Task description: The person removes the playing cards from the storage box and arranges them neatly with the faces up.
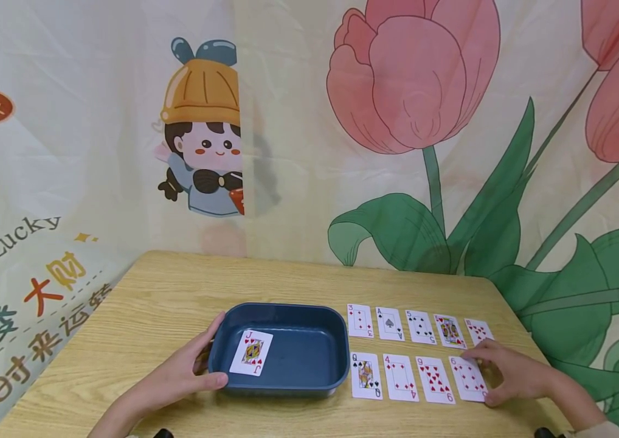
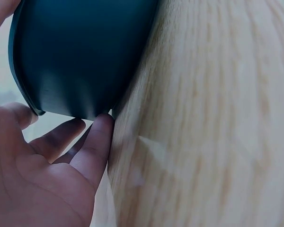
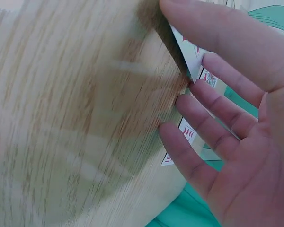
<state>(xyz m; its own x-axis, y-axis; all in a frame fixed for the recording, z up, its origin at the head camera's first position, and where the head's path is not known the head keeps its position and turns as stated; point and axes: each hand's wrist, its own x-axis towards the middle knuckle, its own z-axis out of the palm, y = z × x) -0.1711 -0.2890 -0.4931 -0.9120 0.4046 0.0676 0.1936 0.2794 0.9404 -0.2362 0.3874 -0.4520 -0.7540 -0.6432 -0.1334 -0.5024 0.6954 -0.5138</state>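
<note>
My right hand (image 1: 514,374) pinches the six of diamonds (image 1: 469,378) at the right end of the near row of cards, thumb and fingertips at its opposite edges. In the right wrist view that card (image 3: 191,54) stands tilted up from the tabletop, its lower part over a dark shadow. At the left, my left hand (image 1: 180,371) holds the end of a dark blue rectangular tray (image 1: 282,392), thumb at the near corner and fingers along the end wall. A jack of hearts (image 1: 252,353) lies face up inside the tray, toward its left side.
Beside the six lie the nine of hearts (image 1: 435,380), four of diamonds (image 1: 400,378) and queen of spades (image 1: 366,376). The far row runs from a three of diamonds (image 1: 360,320) to a red card (image 1: 479,331). All rest on a wooden table (image 1: 178,292) before a printed curtain (image 1: 287,121).
</note>
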